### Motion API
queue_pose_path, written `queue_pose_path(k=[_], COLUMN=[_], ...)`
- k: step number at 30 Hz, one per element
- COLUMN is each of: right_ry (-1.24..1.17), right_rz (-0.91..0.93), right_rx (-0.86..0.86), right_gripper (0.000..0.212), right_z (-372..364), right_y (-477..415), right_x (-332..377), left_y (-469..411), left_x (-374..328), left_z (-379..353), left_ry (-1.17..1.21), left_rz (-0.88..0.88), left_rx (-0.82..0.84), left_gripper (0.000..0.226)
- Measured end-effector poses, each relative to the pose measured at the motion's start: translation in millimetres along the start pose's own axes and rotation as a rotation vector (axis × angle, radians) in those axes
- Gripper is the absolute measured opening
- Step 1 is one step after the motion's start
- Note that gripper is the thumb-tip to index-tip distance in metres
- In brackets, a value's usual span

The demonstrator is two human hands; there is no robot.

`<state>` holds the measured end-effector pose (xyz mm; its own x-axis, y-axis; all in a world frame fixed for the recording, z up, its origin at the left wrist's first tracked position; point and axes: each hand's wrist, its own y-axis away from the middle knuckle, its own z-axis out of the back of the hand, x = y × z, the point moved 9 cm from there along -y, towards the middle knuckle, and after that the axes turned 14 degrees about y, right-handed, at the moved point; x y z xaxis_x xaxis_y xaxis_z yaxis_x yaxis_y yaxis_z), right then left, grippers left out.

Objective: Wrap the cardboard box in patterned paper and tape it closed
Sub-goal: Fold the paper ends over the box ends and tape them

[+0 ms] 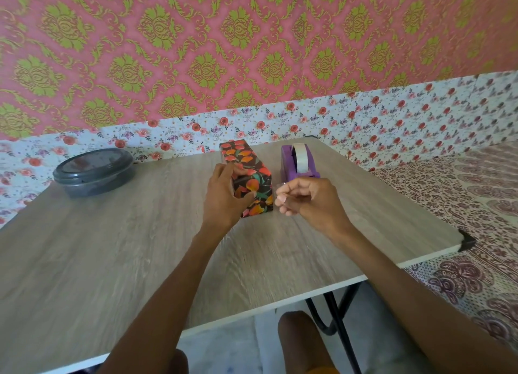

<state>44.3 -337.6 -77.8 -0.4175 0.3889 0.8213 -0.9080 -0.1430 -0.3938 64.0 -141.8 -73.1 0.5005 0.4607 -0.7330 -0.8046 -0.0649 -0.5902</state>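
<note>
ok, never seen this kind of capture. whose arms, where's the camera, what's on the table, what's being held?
No machine: these are a person's two bare arms, filmed by one wide-angle camera worn on their head, looking forward and down. It is the only view. On the light wood-grain table sit a box wrapped in dark paper with orange flowers, a purple tape dispenser just right of it, and a round grey lidded container far left. The left hand grips the box's near end. The right hand, fingers curled, seems to pinch a short strip of clear tape beside the box, though it shows faintly.
</note>
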Motion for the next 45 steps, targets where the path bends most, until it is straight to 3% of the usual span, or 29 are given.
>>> queue_pose_path(k=[3,8,33,40,45], right_ry=[0.035,0.112,-0.236,-0.307,-0.284], right_rz=[0.063,0.144,-0.129,-0.146,-0.051], right_rx=[0.001,-0.149,-0.134,-0.157,-0.122], right_gripper=[0.006,0.008,0.011,0.010,0.010], right_z=[-7.2,-3.3,-20.7,-20.6,-22.8], right_y=[-1.9,-3.1,-3.8,-4.7,-1.7], right_x=[9.5,14.0,-22.3,-26.6,-16.6], left_y=[-0.7,-1.1,0.0,0.2,0.6], left_x=[3.0,5.1,9.3,9.0,9.4], left_z=[0.0,0.0,1.5,0.9,0.3], left_ry=[-0.019,-0.024,-0.040,-0.035,-0.035], left_rz=[-0.001,-0.005,-0.037,-0.040,-0.034], left_rx=[-0.002,-0.010,-0.040,-0.041,-0.039], left_gripper=[0.044,0.043,0.043,0.044,0.044])
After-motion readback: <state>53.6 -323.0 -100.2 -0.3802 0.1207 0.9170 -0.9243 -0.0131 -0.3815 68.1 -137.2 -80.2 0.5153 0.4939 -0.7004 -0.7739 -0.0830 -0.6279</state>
